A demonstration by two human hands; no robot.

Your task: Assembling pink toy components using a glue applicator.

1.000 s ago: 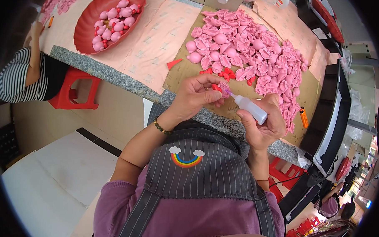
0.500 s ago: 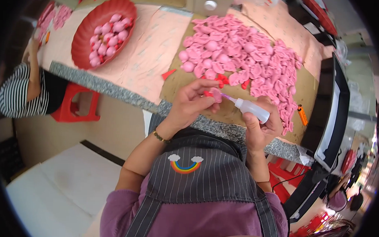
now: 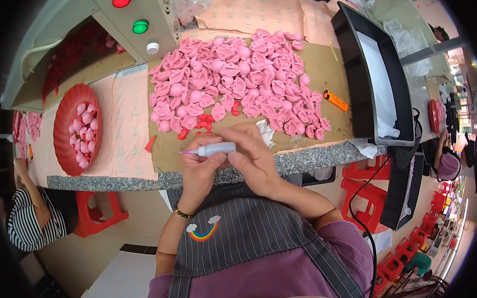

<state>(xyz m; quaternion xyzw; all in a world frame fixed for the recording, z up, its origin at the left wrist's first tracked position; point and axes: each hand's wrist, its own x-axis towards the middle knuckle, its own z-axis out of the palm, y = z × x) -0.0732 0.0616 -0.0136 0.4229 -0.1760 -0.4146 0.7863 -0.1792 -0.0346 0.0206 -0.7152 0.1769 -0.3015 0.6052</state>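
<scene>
A small translucent squeeze bottle (image 3: 218, 148) with a thin pinkish nozzle lies level across my left hand (image 3: 198, 171), the nozzle pointing left. My left fingers and thumb close on its body. My right hand (image 3: 256, 163) is curled against the bottle's base, its thumb bent. What its fingers hold, if anything, is hidden. Just beyond the hands lie small red bow-shaped pieces (image 3: 205, 122) on the brown board (image 3: 331, 126). A wide heap of pink, ruffled, shell-like pieces (image 3: 225, 70), some with round balls, covers much of this board.
A red scalloped tray (image 3: 60, 135) of pink balls stands left, below a grey machine (image 3: 104, 18) with red and green buttons. An orange cutter (image 3: 336, 101), a black bin (image 3: 375, 75) and a crumpled white tissue (image 3: 265, 133) lie rightward. Another person in striped sleeves (image 3: 26, 223) sits far left.
My view has turned right. The bottle has passed from my right hand onto my left, and my hands have come together. The pink piece and red bit in my left fingers no longer show.
</scene>
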